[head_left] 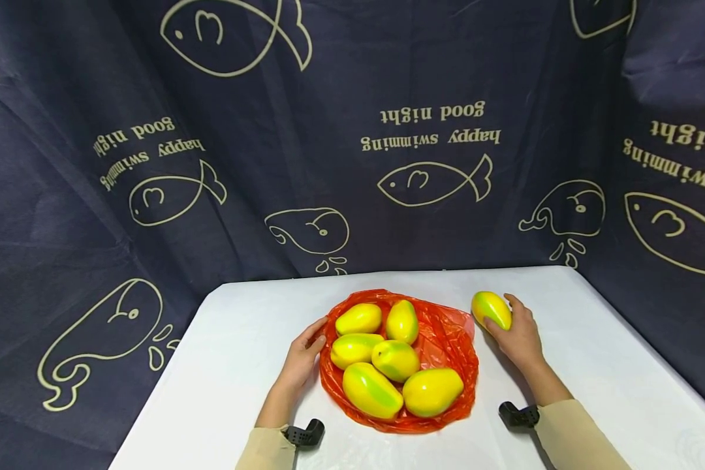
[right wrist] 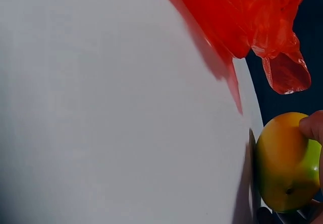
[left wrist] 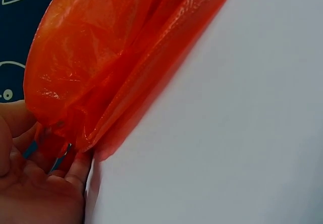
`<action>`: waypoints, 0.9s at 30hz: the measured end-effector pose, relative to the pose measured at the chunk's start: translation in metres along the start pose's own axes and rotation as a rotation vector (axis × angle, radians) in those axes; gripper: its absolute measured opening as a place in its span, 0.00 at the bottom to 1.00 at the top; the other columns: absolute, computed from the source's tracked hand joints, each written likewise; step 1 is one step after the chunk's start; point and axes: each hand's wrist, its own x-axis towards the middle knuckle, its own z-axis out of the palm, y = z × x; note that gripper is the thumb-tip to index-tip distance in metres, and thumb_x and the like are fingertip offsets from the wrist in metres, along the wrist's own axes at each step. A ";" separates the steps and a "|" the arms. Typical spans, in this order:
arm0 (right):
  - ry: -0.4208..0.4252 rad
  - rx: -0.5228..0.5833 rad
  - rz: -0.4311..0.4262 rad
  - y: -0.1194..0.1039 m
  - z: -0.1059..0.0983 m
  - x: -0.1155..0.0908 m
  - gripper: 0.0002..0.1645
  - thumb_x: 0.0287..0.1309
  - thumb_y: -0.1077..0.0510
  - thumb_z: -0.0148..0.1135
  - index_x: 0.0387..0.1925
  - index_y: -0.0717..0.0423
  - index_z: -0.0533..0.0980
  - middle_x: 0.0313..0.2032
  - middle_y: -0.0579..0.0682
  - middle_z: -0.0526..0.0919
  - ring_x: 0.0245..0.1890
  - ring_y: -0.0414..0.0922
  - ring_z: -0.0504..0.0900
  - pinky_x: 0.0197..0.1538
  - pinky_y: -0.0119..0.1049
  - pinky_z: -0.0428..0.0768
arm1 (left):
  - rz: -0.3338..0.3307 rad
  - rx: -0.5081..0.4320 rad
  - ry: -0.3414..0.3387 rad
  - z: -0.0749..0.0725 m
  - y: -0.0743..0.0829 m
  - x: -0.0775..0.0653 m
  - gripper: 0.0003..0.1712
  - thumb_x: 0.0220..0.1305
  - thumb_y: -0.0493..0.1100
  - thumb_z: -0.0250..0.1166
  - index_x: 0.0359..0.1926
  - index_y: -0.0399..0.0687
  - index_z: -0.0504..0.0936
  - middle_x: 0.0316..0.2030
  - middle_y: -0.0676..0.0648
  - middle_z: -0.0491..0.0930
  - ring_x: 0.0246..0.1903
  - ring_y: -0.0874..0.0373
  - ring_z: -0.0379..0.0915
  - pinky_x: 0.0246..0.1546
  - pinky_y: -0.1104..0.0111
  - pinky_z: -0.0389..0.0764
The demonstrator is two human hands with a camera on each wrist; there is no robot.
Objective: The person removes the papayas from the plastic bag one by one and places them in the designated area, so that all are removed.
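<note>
An open red plastic bag (head_left: 446,339) sits on the table with several yellow-green mangoes (head_left: 358,320) inside. My left hand (head_left: 299,358) is at the bag's left rim, its relaxed fingers touching the plastic. From the left wrist, a fold of the bag (left wrist: 86,72) overlaps the fingertips of that hand (left wrist: 45,183). To the right of the bag, my right hand (head_left: 519,336) grips one more mango (head_left: 486,308) between thumb and fingers. The right wrist view shows this mango (right wrist: 282,163) low over the white surface, the thumb on its side.
The white-covered table (head_left: 252,313) extends on both sides of the bag. A dark blue curtain (head_left: 341,163) with fish and whale drawings hangs behind and along the sides. A loose handle flap of the bag (right wrist: 287,72) sticks out toward the held mango.
</note>
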 end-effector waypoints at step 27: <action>-0.089 -0.008 -0.058 -0.002 -0.001 -0.004 0.51 0.62 0.49 0.62 0.75 0.65 0.48 0.68 0.75 0.60 0.65 0.70 0.64 0.67 0.69 0.65 | -0.004 -0.003 0.004 0.000 -0.001 0.000 0.25 0.76 0.39 0.52 0.71 0.47 0.70 0.70 0.39 0.68 0.70 0.42 0.63 0.72 0.50 0.65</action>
